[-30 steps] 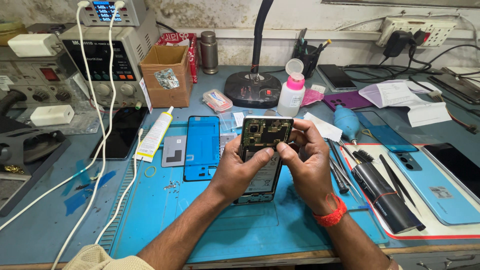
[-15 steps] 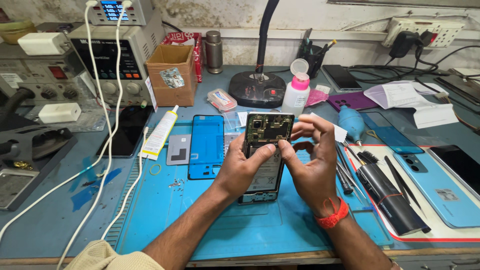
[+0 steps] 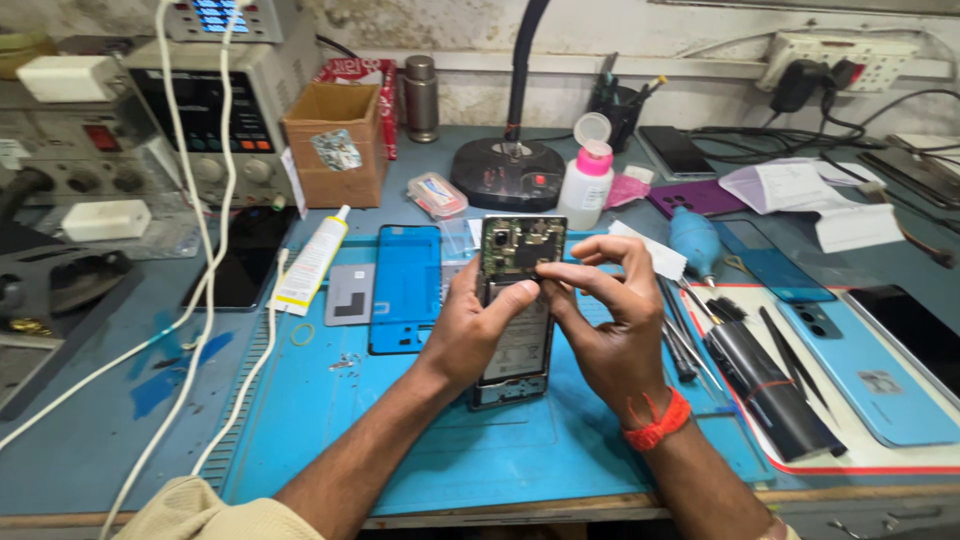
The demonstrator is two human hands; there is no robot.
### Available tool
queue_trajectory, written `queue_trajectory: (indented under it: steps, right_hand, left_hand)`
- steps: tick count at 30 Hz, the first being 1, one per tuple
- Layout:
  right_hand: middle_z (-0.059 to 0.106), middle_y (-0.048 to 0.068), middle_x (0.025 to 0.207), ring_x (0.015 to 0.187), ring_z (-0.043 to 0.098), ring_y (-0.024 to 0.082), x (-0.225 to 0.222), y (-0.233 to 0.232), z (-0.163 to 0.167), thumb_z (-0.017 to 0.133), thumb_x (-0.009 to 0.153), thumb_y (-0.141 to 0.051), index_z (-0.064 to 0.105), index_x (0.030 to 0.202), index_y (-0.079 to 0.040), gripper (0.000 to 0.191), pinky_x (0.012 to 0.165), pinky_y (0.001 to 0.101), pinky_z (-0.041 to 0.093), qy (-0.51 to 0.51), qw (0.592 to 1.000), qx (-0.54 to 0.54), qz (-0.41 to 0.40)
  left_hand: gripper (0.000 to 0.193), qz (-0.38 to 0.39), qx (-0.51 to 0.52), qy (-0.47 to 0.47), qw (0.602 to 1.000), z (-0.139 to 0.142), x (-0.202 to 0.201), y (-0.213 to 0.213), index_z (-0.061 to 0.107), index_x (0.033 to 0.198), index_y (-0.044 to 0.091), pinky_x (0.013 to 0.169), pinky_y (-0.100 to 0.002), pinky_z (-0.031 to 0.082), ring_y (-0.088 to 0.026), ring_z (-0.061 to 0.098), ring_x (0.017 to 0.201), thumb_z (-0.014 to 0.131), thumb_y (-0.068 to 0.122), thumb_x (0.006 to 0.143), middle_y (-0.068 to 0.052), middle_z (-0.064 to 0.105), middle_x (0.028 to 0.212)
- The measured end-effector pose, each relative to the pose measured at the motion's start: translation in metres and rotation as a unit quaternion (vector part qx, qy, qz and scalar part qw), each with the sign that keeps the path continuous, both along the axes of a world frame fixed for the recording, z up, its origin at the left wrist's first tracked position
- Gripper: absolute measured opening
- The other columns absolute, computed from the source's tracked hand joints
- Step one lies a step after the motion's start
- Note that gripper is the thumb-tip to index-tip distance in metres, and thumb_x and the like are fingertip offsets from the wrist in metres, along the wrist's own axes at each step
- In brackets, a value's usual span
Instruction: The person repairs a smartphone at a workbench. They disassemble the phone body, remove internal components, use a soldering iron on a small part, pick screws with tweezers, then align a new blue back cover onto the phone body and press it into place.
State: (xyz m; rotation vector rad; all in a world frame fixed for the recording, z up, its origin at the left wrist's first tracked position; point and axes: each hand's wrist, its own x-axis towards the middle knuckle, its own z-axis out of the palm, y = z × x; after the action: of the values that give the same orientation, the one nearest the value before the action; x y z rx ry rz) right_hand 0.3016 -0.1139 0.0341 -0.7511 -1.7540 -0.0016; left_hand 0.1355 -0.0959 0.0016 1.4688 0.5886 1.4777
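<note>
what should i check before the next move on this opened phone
1. Left hand has a firm grip on the opened phone: ok.
2. Right hand fingertips on the board near the top: ok.
3. Phone backed by the blue mat: ok, lower end over it.
4. Loose screws or parts: cannot tell, too small.
5. Blue frame and glue tube apart from the hands: ok.
6. Tweezers within reach on the right: ok.

A grey-blue workbench [image 3: 90, 440] carries a blue work mat [image 3: 500, 450]; on the mat lie a blue phone frame [image 3: 404, 288] and a grey plate [image 3: 350, 294]; a white glue tube [image 3: 311, 262] lies at its left edge; behind stand a cardboard box [image 3: 335, 145], a lamp base [image 3: 507, 173] and a white bottle [image 3: 585, 185].
</note>
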Motion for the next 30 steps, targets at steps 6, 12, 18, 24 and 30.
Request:
queue_trajectory:
  steps: [6,12,18,24,30]
  right_hand:
    - [0.057,0.006,0.11,0.094,0.061,0.015,0.001,0.003,-0.001,0.081,0.089,-0.003,0.076,0.107,-0.01,0.021,0.078,0.0267,0.053,0.029,0.998,-0.047,0.042]
    - [0.057,0.005,0.112,0.092,0.058,0.012,0.002,0.006,-0.003,0.081,0.092,-0.003,0.077,0.112,-0.011,0.022,0.077,0.0255,0.05,0.037,0.996,-0.038,0.069]
    - [0.058,0.003,0.112,0.094,0.06,0.011,0.004,0.009,-0.004,0.08,0.094,-0.005,0.077,0.114,-0.013,0.022,0.077,0.0246,0.052,0.026,0.996,-0.041,0.08]
    - [0.058,0.003,0.112,0.097,0.062,0.011,0.002,0.012,-0.007,0.079,0.094,-0.007,0.076,0.115,-0.013,0.022,0.073,0.0235,0.053,0.046,0.992,-0.062,0.099]
    - [0.057,0.003,0.113,0.099,0.063,0.011,0.002,0.018,-0.012,0.078,0.095,-0.007,0.075,0.112,-0.01,0.018,0.072,0.0218,0.054,0.072,0.988,-0.079,0.113]
  left_hand:
    - [0.03,-0.01,0.018,0.011,1.0,-0.002,-0.004,0.003,0.063,0.126,0.002,0.092,-0.03,0.056,-0.012,0.067,0.104,0.064,0.013,0.098,-0.005,0.072,0.114]
    - [0.036,-0.047,0.02,0.036,0.998,0.002,-0.01,0.005,0.061,0.128,0.002,0.095,-0.031,0.056,-0.014,0.069,0.107,0.067,0.011,0.094,-0.005,0.073,0.115]
    - [0.035,-0.038,0.007,0.054,0.998,0.002,-0.015,0.007,0.063,0.126,0.002,0.089,-0.031,0.057,-0.013,0.068,0.101,0.068,0.012,0.092,-0.005,0.072,0.112]
    - [0.033,-0.053,-0.014,0.058,0.997,0.002,-0.017,0.011,0.063,0.123,0.002,0.082,-0.031,0.06,-0.014,0.07,0.093,0.068,0.013,0.091,-0.006,0.072,0.107]
    - [0.034,-0.047,-0.004,0.068,0.997,-0.003,-0.014,0.014,0.064,0.123,0.003,0.081,-0.03,0.06,-0.012,0.07,0.094,0.068,0.013,0.091,-0.005,0.072,0.107]
